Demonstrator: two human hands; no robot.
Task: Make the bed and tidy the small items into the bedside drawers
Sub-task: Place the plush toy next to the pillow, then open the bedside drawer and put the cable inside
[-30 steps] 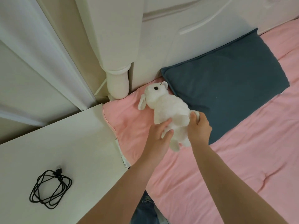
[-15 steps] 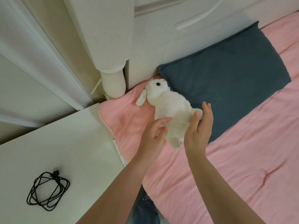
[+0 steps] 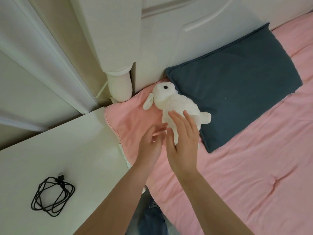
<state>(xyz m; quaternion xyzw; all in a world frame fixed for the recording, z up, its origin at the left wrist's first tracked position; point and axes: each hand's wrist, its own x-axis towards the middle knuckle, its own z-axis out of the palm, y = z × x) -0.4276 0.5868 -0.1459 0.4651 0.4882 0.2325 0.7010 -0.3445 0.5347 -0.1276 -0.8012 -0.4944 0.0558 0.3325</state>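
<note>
Hovering with fingers spread and gripping nothing, the left hand (image 3: 149, 145) and right hand (image 3: 183, 141) are hanging just over the white plush lamb (image 3: 176, 104), which is lying on the pink quilt (image 3: 237, 175), leaning against the blue pillow (image 3: 237, 85) by the white headboard (image 3: 169, 39). Bed-dressing is looking nearly finished; next, I judge, the coiled black USB cable (image 3: 52, 195) on the bedside cabinet top (image 3: 76, 158) is needing gathering into a drawer.

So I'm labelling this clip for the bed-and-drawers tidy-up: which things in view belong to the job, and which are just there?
Job:
pink bedspread
blue pillow
white plush lamb
coiled black cable
bedside unit top

Just there:
white headboard
wall panelling
</note>
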